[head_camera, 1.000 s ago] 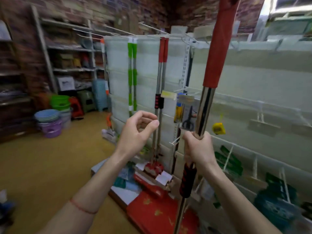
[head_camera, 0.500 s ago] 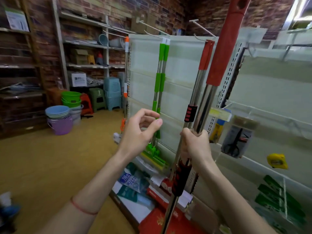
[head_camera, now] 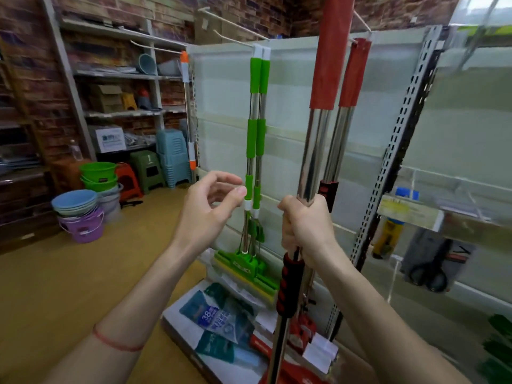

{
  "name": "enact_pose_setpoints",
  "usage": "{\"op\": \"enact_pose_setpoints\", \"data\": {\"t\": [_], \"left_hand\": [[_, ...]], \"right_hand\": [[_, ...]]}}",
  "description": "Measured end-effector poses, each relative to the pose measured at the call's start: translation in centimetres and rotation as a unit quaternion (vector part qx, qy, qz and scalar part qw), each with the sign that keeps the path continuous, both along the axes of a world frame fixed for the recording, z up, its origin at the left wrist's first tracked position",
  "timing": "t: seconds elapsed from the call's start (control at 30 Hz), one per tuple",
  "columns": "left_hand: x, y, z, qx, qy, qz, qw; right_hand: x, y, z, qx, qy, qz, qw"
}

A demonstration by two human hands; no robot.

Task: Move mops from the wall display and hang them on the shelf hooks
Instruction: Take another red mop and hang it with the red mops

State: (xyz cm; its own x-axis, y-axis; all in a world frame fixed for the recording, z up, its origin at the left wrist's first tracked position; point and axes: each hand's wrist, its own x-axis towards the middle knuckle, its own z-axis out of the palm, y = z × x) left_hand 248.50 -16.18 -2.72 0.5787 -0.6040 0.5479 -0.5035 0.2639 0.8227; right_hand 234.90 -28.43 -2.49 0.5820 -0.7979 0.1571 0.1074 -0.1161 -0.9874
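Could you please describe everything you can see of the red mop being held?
The red mop stands nearly upright, close to the camera. Its shiny metal pole has a red top sleeve and a black-and-red ribbed grip lower down. The right hand grips the pole just above that grip. Top and head run out of frame.

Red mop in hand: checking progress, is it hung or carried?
Carried. The right hand grips the red mop on its steel pole; its top leaves the frame.
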Motion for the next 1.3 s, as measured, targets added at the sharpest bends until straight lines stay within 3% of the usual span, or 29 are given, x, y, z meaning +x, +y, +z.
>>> {"op": "enact_pose_setpoints", "data": {"t": [0.23,0.6,0.9,1.3], "left_hand": [[6.5,-4.4,-1.0,0.002,0.009,-0.053,0.999],[15.7,-13.5,-0.4,-0.003,0.010,-0.213,0.977],[16.4,-15.7,0.5,-0.013,0.005,-0.278,0.960],[15.6,-16.4,2.8,-0.050,-0.003,-0.295,0.954]], "right_hand": [[4.3,-3.0,-0.2,0.013,0.010,-0.044,0.999],[9.8,-5.8,1.0,-0.038,0.047,-0.232,0.971],[10.3,-6.7,1.2,-0.014,0.050,-0.322,0.945],[9.9,-9.0,0.2,0.000,0.061,-0.347,0.936]]}}
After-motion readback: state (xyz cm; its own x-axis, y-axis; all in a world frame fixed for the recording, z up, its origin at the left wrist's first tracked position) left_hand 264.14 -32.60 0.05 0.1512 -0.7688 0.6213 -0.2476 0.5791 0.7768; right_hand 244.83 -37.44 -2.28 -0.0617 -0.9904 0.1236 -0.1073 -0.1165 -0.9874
